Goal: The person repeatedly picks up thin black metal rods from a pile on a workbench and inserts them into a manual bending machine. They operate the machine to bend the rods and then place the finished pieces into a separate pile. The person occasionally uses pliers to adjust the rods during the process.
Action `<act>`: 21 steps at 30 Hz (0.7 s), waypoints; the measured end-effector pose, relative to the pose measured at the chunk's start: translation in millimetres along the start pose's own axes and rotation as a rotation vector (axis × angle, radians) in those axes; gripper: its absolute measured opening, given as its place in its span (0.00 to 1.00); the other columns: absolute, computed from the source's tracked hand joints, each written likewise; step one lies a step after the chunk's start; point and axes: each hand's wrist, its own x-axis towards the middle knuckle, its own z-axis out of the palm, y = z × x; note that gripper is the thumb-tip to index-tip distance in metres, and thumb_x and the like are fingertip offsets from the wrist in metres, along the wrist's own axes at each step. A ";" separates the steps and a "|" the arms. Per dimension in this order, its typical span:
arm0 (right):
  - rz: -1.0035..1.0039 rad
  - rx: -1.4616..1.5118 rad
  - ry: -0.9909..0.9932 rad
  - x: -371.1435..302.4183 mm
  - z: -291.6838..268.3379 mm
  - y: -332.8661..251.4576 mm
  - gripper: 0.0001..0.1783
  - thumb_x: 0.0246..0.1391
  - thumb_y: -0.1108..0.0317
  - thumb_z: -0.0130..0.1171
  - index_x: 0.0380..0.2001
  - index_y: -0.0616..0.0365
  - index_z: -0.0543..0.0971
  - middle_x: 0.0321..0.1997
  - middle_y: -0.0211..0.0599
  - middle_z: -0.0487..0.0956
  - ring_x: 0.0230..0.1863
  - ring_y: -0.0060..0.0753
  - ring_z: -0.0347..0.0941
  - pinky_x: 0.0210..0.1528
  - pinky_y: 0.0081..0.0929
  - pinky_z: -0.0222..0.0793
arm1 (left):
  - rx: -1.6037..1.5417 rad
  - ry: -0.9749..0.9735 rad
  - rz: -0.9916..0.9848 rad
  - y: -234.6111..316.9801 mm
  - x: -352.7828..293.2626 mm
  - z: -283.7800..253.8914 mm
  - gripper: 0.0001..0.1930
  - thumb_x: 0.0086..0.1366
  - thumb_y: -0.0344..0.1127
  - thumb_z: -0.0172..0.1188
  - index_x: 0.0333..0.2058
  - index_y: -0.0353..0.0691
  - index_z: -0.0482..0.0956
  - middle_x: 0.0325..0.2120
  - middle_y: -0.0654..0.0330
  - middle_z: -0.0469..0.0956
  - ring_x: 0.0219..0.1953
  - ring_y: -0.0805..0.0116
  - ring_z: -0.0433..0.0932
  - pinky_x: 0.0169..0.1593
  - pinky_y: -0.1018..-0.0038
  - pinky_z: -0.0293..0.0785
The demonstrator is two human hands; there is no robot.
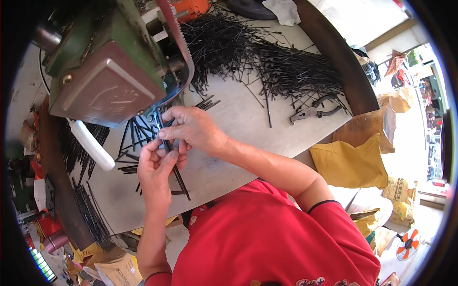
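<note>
My left hand (160, 164) is closed around a thin black rod (181, 183), whose lower end sticks out below the fingers toward me. Just above it, my right hand (195, 129) pinches at the upper part, its thumb and forefinger beside the working point of a green machine (105, 71). Whether one rod or more lies between the fingers is hard to make out. Short black rods (133, 138) lie scattered on the metal tabletop (229, 162) under the machine, to the left of my hands.
Tangled piles of black rods (300, 69) cover the tabletop's far side. Grey-jawed pliers (315, 113) lie at the right. A white tube-shaped lamp (92, 144) hangs beside the machine. More rods (90, 214) rest at the left edge. A yellow sack (353, 162) stands off the table.
</note>
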 end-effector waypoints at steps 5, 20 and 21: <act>0.004 -0.009 0.020 -7.1 -3.2 0.5 0.17 0.52 0.69 0.61 0.42 0.68 0.73 0.23 0.36 0.78 0.14 0.17 0.66 0.16 0.16 0.60 | -0.034 -0.029 -0.015 -10.1 3.5 -13.8 0.19 0.60 0.23 0.59 0.50 0.28 0.69 0.35 0.55 0.79 0.33 0.70 0.80 0.36 0.76 0.79; 0.097 0.420 0.112 4.0 -25.2 -7.6 0.12 0.54 0.68 0.57 0.38 0.63 0.70 0.32 0.50 0.80 0.29 0.34 0.80 0.29 0.22 0.76 | 0.282 0.169 0.100 12.6 28.2 -45.6 0.14 0.57 0.28 0.63 0.42 0.29 0.78 0.26 0.62 0.77 0.27 0.79 0.73 0.34 0.84 0.69; 0.065 0.459 0.114 5.7 -26.5 -7.4 0.12 0.55 0.68 0.56 0.38 0.62 0.69 0.33 0.51 0.80 0.31 0.35 0.80 0.31 0.22 0.77 | 0.145 0.189 0.120 12.9 33.7 -48.5 0.13 0.57 0.29 0.63 0.40 0.29 0.78 0.26 0.61 0.77 0.28 0.77 0.74 0.34 0.83 0.69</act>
